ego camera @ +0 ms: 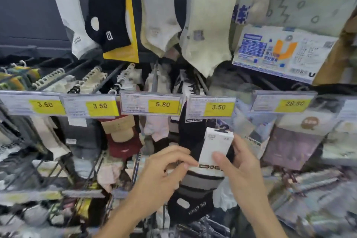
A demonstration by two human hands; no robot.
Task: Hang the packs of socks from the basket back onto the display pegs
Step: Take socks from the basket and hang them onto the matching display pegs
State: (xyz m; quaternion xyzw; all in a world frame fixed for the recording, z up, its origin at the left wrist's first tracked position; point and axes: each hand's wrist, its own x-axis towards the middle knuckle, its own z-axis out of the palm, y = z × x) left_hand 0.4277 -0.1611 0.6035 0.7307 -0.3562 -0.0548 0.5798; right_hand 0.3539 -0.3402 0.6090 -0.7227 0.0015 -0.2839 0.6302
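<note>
A pack of black and grey striped socks [197, 189] with a white card header [216, 144] is held up in front of the display, just below the 3.50 price tag [211, 109]. My right hand [242, 162] grips the header from the right, thumb across its front. My left hand [166, 168] pinches the pack's left edge at the sock cuff. The pack's hook is near the tag; whether it sits on the peg [201, 83] is hidden. The basket is out of view.
A row of pegs holds socks behind price tags: 3.50 [45, 104], 3.50 [100, 106], 5.80 [163, 104], 20.80 [294, 103]. Larger socks [204, 31] hang above. Wrapped packs [289, 141] hang at right. Lower pegs with more socks [48, 170] fill the left.
</note>
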